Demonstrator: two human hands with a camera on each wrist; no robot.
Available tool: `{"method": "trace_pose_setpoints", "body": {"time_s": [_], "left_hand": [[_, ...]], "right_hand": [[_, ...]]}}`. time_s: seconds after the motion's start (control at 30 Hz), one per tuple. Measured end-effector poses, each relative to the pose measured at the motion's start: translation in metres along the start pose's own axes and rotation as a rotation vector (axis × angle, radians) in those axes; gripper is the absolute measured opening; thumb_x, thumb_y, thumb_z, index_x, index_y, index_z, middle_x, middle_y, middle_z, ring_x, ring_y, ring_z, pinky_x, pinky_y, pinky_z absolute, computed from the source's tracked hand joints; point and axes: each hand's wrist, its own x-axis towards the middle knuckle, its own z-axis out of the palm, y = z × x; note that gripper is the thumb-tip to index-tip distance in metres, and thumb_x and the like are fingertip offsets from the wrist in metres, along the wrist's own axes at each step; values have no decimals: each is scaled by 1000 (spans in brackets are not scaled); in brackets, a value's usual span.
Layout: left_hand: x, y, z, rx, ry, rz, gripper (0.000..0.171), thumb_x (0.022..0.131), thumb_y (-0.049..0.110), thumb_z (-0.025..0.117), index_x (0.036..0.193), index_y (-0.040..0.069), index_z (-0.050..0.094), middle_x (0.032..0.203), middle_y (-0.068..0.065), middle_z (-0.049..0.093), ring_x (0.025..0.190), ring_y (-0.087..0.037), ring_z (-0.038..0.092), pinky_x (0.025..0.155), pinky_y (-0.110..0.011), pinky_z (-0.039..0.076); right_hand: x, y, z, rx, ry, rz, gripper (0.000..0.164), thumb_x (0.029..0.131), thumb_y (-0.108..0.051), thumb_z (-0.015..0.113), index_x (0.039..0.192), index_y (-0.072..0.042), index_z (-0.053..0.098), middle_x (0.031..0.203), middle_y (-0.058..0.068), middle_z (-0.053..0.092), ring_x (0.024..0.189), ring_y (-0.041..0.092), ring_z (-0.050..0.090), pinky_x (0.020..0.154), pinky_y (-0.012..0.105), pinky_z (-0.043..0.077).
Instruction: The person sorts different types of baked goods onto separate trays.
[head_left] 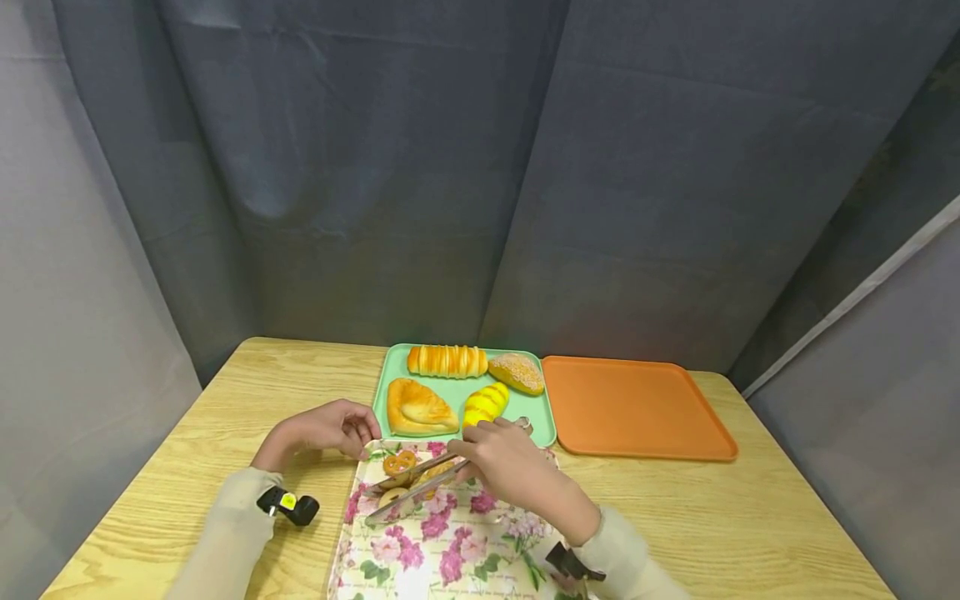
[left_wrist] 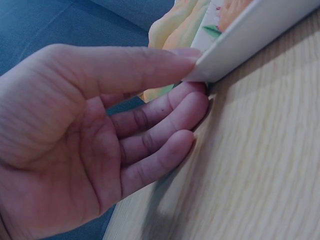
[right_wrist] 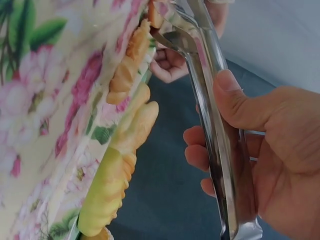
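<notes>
My right hand (head_left: pixel 510 467) holds metal tongs (right_wrist: pixel 225 150) over a floral tray (head_left: pixel 472 575), thumb on one arm and fingers around the other. The tongs' arms slant left and down, spread on either side of a small golden bread (right_wrist: pixel 131 65). Beside it on the tray lie a pretzel (head_left: pixel 400 462) and a round cookie (head_left: pixel 393 497), partly covered by the tongs. At the tray's far left corner, my left hand (head_left: pixel 337 427) pinches the edge, thumb on the rim and fingertips low against the corner.
Behind the floral tray, a green tray (head_left: pixel 536 408) bears several breads: a striped long loaf (head_left: pixel 447 362), a sprinkled bun (head_left: pixel 516 372), a folded pastry (head_left: pixel 420 408) and a yellow roll (head_left: pixel 486 404). An orange tray (head_left: pixel 637 408) lies to its right. Grey curtains (head_left: pixel 375 167) enclose the wooden table (head_left: pixel 750 517).
</notes>
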Motion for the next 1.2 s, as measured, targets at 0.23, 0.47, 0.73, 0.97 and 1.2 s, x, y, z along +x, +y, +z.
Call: {"method": "trace_pose_setpoints", "body": {"time_s": [0.23,0.47,0.73,0.97,1.2], "left_hand": [[-1,2,0,6,4,-4,29,82,-2,74,109,-7,65,96,-22,65,82,-18,60,70,-27,52],[-1,1,0,-7,6,1,30,82,-2,75,110,-8,64,97,-26,65,82,-18,60,69,-26,53],[0,0,0,-5,3,-4,29,83,0,75,109,-6,65,94,-18,65,82,-17,60,70,-27,53],[0,-2,0,14,7,-17,28,83,0,75,109,-2,66,95,-14,66,83,-17,61,72,-27,53],[0,-2,1,12,-1,0,28,84,0,75,109,-4,65,95,-19,65,79,-15,61,71,-26,53]], "right_hand": [[0,3,-2,-21,-4,-21,26,84,-40,78,101,-20,76,76,-7,63,66,9,57,64,22,45],[1,3,-3,-42,17,-32,26,84,-40,78,98,-19,75,76,-7,63,65,9,55,62,22,41],[0,9,-9,-48,111,-37,21,86,-36,78,96,-18,74,75,-6,63,64,9,54,60,21,34],[-4,26,-20,-74,171,-5,23,85,-34,78,98,-16,74,78,-3,67,68,13,61,61,25,46],[-13,53,-36,-98,250,78,25,82,-30,82,99,-13,78,81,0,70,67,17,62,58,29,43]]}}
